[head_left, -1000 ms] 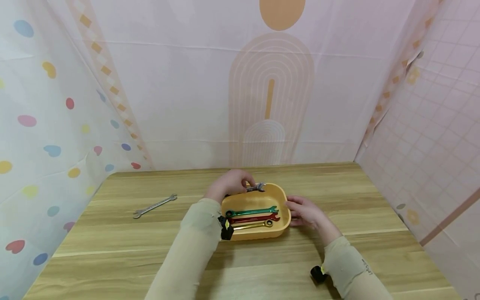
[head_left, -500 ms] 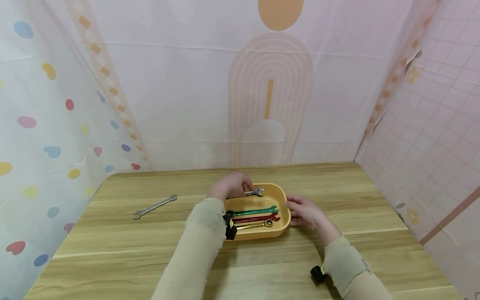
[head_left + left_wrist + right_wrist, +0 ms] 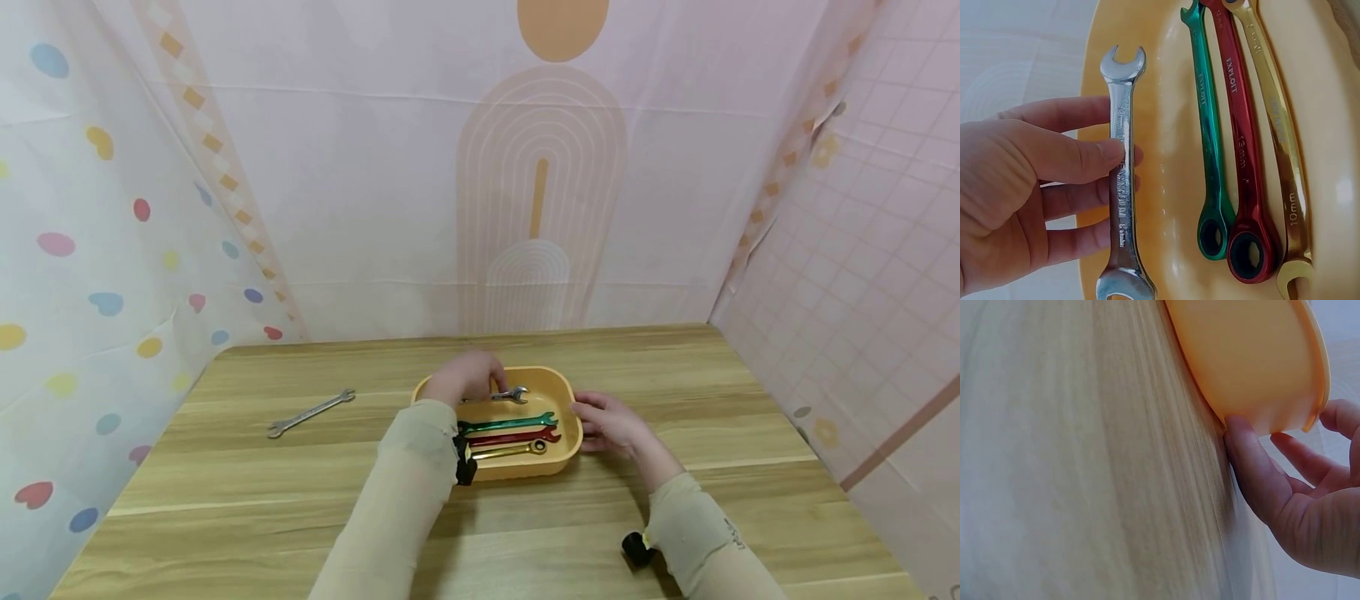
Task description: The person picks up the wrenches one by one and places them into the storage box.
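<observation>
Head view, from the left: a plain silver wrench (image 3: 310, 412) lies alone on the wooden surface (image 3: 225, 492), well apart from everything else. Further right sits a yellow tray (image 3: 558, 392), and over its far left part the left hand (image 3: 467, 377) holds a second silver wrench (image 3: 504, 395). In the left wrist view the grip is plain: thumb on top of the shaft and fingers (image 3: 1069, 199) curled beneath, pinching that silver open-ended wrench (image 3: 1121, 181) near its middle, above the tray's inner wall (image 3: 1166, 125), with both open ends free of the hand. Whether the wrench touches the tray cannot be told.

Beside it, on the tray floor, three coloured wrenches lie side by side and touching: a green one (image 3: 1208, 144), a red one (image 3: 1241, 156) and a gold one (image 3: 1279, 137).

Right again, the right hand (image 3: 611, 423) rests at the tray's right end. The right wrist view shows its thumb (image 3: 1250, 462) pressed against the tray's outer wall (image 3: 1254, 356) where it meets the surface, the fingers (image 3: 1304, 459) loosely spread under the rim, the grip wide and closed on nothing.
</observation>
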